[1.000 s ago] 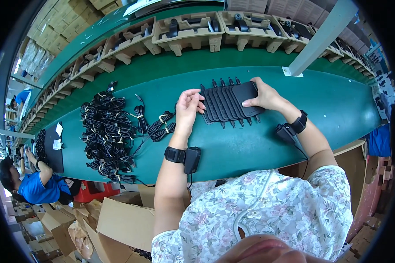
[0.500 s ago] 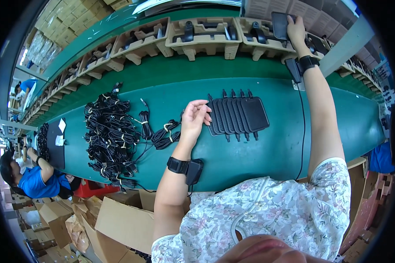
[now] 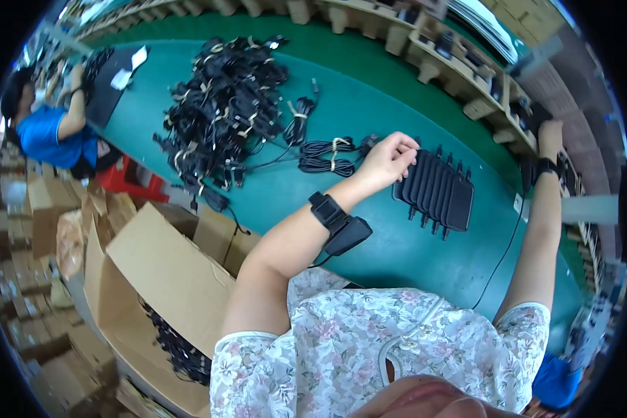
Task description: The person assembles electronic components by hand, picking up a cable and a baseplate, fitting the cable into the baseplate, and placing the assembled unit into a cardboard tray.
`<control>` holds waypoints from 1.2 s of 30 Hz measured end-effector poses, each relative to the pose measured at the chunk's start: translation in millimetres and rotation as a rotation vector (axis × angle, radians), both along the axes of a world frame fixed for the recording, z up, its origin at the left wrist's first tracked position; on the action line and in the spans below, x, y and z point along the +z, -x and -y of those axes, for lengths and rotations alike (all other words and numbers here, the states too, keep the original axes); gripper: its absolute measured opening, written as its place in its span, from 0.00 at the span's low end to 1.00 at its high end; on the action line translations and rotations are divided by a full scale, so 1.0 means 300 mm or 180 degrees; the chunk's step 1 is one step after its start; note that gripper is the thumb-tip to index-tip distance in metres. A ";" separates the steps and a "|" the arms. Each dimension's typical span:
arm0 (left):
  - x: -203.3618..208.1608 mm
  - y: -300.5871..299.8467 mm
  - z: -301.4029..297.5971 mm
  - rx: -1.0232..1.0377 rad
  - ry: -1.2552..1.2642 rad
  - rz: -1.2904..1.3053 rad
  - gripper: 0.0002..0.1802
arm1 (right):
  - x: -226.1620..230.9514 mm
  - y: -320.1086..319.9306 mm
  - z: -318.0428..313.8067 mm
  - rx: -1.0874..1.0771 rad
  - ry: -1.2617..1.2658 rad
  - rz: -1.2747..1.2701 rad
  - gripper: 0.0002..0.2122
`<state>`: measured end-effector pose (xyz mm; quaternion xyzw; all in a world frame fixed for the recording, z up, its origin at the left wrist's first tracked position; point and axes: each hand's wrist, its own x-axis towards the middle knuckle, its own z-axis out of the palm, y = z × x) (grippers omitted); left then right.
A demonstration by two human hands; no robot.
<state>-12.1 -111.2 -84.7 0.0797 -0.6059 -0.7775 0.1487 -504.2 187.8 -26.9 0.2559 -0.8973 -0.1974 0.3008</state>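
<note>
Several flat black rectangular units (image 3: 460, 203) lie overlapped in a slanting row on the green table, with short connectors sticking out at both long ends. At the row's left end is my left hand (image 3: 390, 164), fingers loosely bent and apart, the tips against or just over the edge of the first unit. My right hand (image 3: 550, 136) reaches far right over the moulded trays (image 3: 460, 56). A dark shape (image 3: 536, 117) lies beside its fingers, which are blurred, so whether they grip it does not show. Each wrist wears a black strap with a small box.
A heap of tied black cables (image 3: 219, 104) covers the table's left; two more bundles, one a coiled cable (image 3: 327, 157), lie nearer. An open carton (image 3: 167, 272) holding black cables stands below the table edge. A co-worker in blue (image 3: 56, 136) sits far left by a red stool (image 3: 132, 177).
My view has turned, so the table and trays now slant down to the right. My right hand, earlier at a dark flat unit over a tray, now appears farther right and lower. My left hand stays beside the row.
</note>
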 end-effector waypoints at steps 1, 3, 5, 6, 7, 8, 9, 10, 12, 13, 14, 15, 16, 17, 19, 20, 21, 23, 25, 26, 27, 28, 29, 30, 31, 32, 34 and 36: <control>-0.009 0.004 0.004 -0.0014 0.0009 0.0040 0.08 | 0.011 -0.012 0.069 0.0115 -0.0031 -0.0012 0.16; -0.033 -0.017 0.035 0.0007 0.0047 0.0183 0.08 | -0.016 -0.141 0.191 -0.0170 0.0279 -0.0215 0.16; -0.035 -0.053 0.048 0.0175 0.0126 0.0229 0.07 | 0.004 -0.343 0.287 -0.0537 0.0590 -0.0419 0.17; -0.033 -0.054 0.047 0.0198 0.0217 0.0231 0.07 | 0.029 -0.402 0.336 -0.0480 0.0564 -0.0441 0.17; -0.031 -0.054 0.047 0.0222 0.0315 0.0239 0.06 | 0.051 -0.461 0.389 -0.0088 0.0462 -0.0709 0.16; -0.029 -0.057 0.053 0.0282 0.0308 0.0215 0.06 | 0.076 -0.530 0.457 0.0310 0.0384 -0.0983 0.16; -0.031 -0.054 0.049 0.0307 0.0464 0.0237 0.07 | 0.105 -0.612 0.523 0.0965 0.0887 -0.0724 0.15; -0.023 -0.036 0.036 0.0285 0.0627 0.0221 0.07 | 0.153 -0.706 0.572 0.1577 0.1369 -0.0489 0.15; -0.027 -0.021 0.029 0.0297 0.0835 0.0241 0.08 | 0.192 -0.913 0.724 0.2599 0.1729 -0.0103 0.14; -0.025 -0.035 0.031 0.0298 0.0628 0.0354 0.07 | 0.190 -1.020 0.809 0.3103 0.1628 0.0360 0.13; -0.018 -0.037 0.029 0.0263 0.0422 0.0414 0.05 | 0.204 -1.116 0.874 0.3572 0.1483 0.0771 0.12; -0.012 -0.049 0.038 0.0280 0.0231 0.0492 0.04 | 0.212 -1.219 0.942 0.3907 0.1065 0.1349 0.12; -0.010 -0.050 0.039 0.0344 0.0302 0.0462 0.04 | 0.226 -1.300 0.986 0.4205 0.0602 0.1891 0.13; -0.018 -0.055 0.037 0.0539 0.1623 0.0227 0.06 | 0.213 -1.355 1.030 0.4325 0.0216 0.2382 0.14; -0.048 -0.039 -0.010 0.0755 0.2882 -0.0248 0.09 | 0.170 -1.422 1.078 0.4417 -0.0507 0.3162 0.15; -0.070 -0.045 -0.028 0.0800 0.2836 -0.0427 0.11 | 0.145 -1.449 1.099 0.4198 -0.0878 0.3524 0.16; -0.047 -0.068 -0.039 0.0563 0.2225 -0.0324 0.11 | 0.122 -1.471 1.109 0.3932 -0.1250 0.3858 0.18; -0.061 -0.095 -0.053 0.0509 0.2376 -0.0380 0.11 | 0.068 -1.492 1.121 0.3663 -0.1137 0.4412 0.18; -0.080 -0.110 -0.055 0.0746 0.3175 -0.0508 0.11 | 0.015 -1.466 1.122 0.3233 -0.1104 0.5204 0.17; -0.028 -0.132 -0.053 0.0365 0.3675 -0.0234 0.12 | 0.000 -1.441 1.106 0.3166 -0.0984 0.5351 0.16; 0.020 -0.151 -0.048 -0.0028 0.4145 0.0071 0.13 | -0.011 -1.412 1.079 0.3093 -0.0868 0.5502 0.16; 0.055 -0.157 -0.034 0.0105 0.4175 0.0150 0.13 | 0.011 -1.399 1.051 0.3591 -0.0836 0.4722 0.15; 0.085 -0.141 -0.025 -0.0413 0.4254 0.0348 0.14 | 0.050 -1.388 1.014 0.4035 -0.0767 0.3942 0.15; 0.117 -0.135 -0.019 -0.0948 0.4309 0.0531 0.16 | 0.105 -1.385 0.979 0.3984 -0.0757 0.3456 0.14; 0.126 -0.132 -0.012 -0.0131 0.4045 -0.0287 0.18 | 0.138 -1.366 0.950 0.3910 -0.0741 0.2994 0.14; 0.134 -0.136 -0.001 0.0668 0.3732 -0.1096 0.21 | 0.147 -1.314 0.928 0.3907 -0.0739 0.2812 0.14; 0.277 -0.214 0.022 0.1850 0.3684 -0.1368 0.23 | 0.121 -1.222 0.849 0.3825 -0.0038 0.2770 0.13; 0.303 -0.238 0.045 0.3000 0.3570 -0.1647 0.25 | 0.135 -1.233 0.805 0.3788 0.0634 0.2903 0.12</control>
